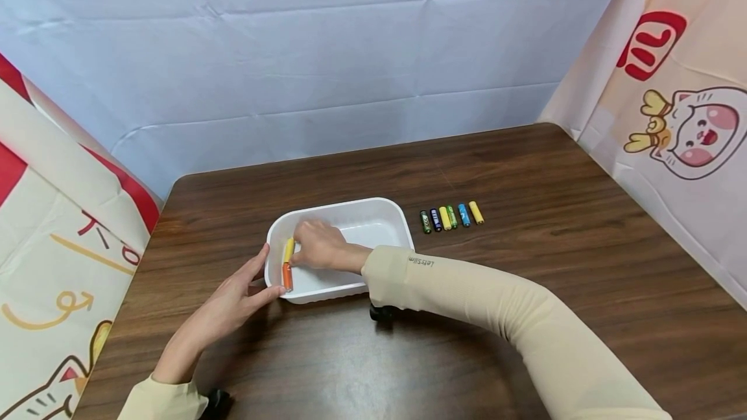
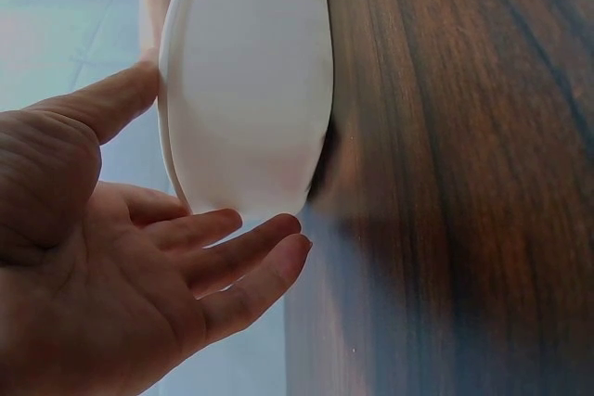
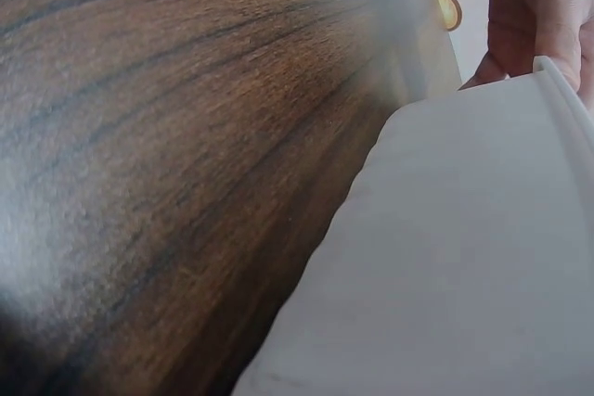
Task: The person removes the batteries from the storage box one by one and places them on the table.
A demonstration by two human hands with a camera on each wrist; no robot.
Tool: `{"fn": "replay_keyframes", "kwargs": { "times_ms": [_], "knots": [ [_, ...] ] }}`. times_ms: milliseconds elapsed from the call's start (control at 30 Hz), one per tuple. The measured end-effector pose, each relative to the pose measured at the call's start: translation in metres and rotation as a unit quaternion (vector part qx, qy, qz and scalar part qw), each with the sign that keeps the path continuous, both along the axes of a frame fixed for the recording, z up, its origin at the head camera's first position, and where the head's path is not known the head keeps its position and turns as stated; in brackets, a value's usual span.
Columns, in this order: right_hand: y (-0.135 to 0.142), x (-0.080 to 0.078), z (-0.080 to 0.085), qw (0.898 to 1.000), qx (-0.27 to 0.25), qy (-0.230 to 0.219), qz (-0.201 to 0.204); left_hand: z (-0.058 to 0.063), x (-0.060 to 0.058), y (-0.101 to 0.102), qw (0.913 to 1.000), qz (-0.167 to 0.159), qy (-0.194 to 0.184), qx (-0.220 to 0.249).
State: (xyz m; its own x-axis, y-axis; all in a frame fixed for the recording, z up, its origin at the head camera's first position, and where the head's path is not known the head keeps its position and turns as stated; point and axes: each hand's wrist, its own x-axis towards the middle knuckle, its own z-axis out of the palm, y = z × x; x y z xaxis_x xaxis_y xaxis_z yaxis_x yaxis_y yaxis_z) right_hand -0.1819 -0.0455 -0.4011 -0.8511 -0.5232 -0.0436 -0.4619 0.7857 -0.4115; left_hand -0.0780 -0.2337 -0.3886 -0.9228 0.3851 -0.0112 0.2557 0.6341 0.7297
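Note:
A white plastic bin [image 1: 373, 216] sits on the table. Inside it, along the left wall, a yellow battery [image 1: 288, 250] and an orange battery [image 1: 287, 277] lie end to end. My right hand [image 1: 323, 246] reaches into the bin and pinches the yellow battery, fingertip near its far end and thumb near its close end. My left hand [image 1: 233, 297] steadies the bin's left end; its thumb touches the rim by the near corner. The left wrist view shows the left hand's fingers [image 2: 251, 275] spread, fairly straight, against the bin's outer wall. The right wrist view hides the right hand behind the bin's side [image 3: 445, 248].
Right of the bin, several batteries [image 1: 445, 218] in green, dark blue, yellow and light blue lie in a loose row on the brown wooden table [image 1: 525, 212]. A pale cloth [image 1: 327, 50] hangs behind the table, and printed cloths [image 1: 671, 115] hang at the sides.

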Motion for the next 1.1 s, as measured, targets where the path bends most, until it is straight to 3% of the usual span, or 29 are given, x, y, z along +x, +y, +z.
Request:
{"fn": "replay_keyframes", "kwargs": {
  "times_ms": [1100],
  "knots": [
    [-0.0061,0.0025,-0.0019,0.999,0.032,0.032,0.003,-0.0014,0.0004,-0.0013,1.0,0.004,-0.003,-0.004]
  ]
}}
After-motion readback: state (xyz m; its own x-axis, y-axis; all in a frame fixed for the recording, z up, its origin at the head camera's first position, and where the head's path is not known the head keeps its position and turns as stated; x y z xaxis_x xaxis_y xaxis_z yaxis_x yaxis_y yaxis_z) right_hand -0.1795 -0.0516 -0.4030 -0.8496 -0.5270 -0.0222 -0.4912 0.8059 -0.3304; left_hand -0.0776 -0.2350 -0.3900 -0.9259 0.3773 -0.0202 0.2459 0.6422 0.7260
